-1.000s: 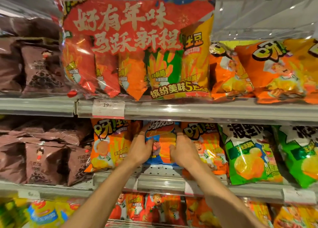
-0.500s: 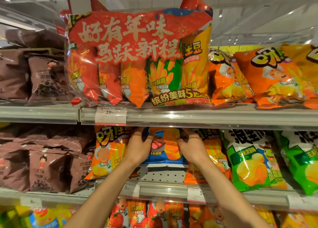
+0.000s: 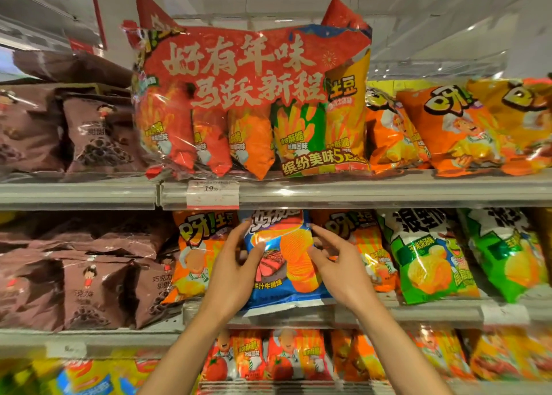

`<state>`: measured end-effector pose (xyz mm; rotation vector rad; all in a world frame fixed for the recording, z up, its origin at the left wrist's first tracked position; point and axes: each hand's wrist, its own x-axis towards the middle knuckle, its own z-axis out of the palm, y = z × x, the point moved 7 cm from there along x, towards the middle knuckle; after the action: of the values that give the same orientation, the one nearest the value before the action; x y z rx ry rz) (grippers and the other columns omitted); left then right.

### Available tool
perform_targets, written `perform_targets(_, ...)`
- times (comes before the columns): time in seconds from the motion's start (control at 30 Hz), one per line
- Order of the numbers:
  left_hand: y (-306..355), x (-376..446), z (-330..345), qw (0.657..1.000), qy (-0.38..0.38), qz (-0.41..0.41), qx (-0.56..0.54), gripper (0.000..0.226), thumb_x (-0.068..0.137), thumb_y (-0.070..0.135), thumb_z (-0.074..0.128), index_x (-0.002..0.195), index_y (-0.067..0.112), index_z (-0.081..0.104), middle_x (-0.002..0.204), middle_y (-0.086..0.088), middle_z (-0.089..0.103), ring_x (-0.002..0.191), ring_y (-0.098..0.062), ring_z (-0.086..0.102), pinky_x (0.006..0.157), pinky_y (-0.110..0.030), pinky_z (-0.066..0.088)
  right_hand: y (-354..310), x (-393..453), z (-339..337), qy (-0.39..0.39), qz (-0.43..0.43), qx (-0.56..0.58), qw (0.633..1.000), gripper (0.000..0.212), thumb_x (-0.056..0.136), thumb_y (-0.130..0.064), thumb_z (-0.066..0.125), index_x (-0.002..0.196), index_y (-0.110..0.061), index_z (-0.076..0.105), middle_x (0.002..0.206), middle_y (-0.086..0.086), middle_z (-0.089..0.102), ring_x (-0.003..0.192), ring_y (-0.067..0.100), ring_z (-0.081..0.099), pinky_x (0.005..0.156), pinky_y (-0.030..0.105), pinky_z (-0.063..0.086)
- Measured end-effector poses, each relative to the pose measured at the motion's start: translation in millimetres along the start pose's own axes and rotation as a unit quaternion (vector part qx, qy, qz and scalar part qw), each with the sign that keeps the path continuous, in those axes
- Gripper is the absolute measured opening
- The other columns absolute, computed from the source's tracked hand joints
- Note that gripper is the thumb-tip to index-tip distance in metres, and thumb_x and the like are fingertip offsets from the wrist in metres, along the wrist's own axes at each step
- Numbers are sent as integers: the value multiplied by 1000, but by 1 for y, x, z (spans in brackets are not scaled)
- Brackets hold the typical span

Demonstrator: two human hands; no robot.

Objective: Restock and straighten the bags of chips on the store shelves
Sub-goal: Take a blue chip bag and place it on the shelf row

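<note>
A blue chip bag [image 3: 286, 263] with a steak and ridged-chip picture stands upright at the front of the middle shelf [image 3: 418, 311], its bottom edge hanging over the shelf lip. My left hand [image 3: 236, 269] grips its left side, thumb on the front. On the bag's right edge rests my right hand [image 3: 334, 263], fingers curled around it. The bag sits between an orange bag [image 3: 194, 254] on the left and another orange bag [image 3: 358, 245] on the right.
Green chip bags [image 3: 427, 260] fill the middle shelf to the right and brown bags [image 3: 98, 290] to the left. Above, a big red multipack [image 3: 245, 96] stands over the upper shelf rail [image 3: 358, 194] with a price tag [image 3: 212, 194]. More orange bags line the bottom shelf.
The blue bag has come forward from deep in the shelf to the front edge and now stands upright, its front fully showing. Both hands stayed on its sides.
</note>
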<state>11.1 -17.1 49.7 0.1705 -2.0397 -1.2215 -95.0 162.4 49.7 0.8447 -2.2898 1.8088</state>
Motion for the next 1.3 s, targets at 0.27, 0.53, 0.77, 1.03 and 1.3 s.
perform_targets(0.27, -1, -59, 6, 990, -75, -17, -117, 43, 97, 23, 60, 137, 37, 49, 119, 21, 66, 97, 2, 69, 74, -15, 55, 9, -86, -10, 50, -2, -17, 999, 42, 98, -15, 59, 136, -34, 57, 114, -12, 69, 90, 6, 64, 75, 21, 55)
perform_targets(0.53, 5, -103, 61, 972, -150, -57, -170, 46, 95, 26, 63, 138, 37, 50, 107, 25, 71, 96, -7, 71, 80, -38, 62, 30, -150, -67, 105, 54, -62, 991, 41, 97, -17, 61, 135, -33, 60, 95, -4, 73, 81, 9, 66, 71, 30, 56)
perform_targets(0.77, 55, -135, 135, 963, -191, -43, -186, 44, 95, 25, 64, 135, 39, 52, 110, 16, 72, 96, -10, 72, 72, -33, 62, 51, -185, -157, 138, 64, -59, 987, 40, 97, -18, 60, 134, -34, 60, 110, -3, 72, 93, 10, 68, 75, 33, 58)
perform_targets(1.03, 140, -179, 289, 960, -206, -22, -189, 42, 94, 21, 65, 132, 34, 53, 118, 9, 69, 94, -3, 70, 71, -22, 59, 89, -222, -325, 169, 90, -53, 980, 37, 98, -18, 61, 128, -40, 62, 90, 6, 73, 78, 16, 68, 69, 40, 56)
perform_targets(1.3, 236, -222, 460, 946, -246, -13, -212, 41, 94, 17, 66, 131, 29, 55, 110, 12, 69, 84, 2, 69, 68, -18, 57, 129, -255, -517, 196, 99, -68, 973, 38, 97, -15, 61, 128, -37, 62, 90, -11, 66, 74, 3, 61, 64, 16, 49)
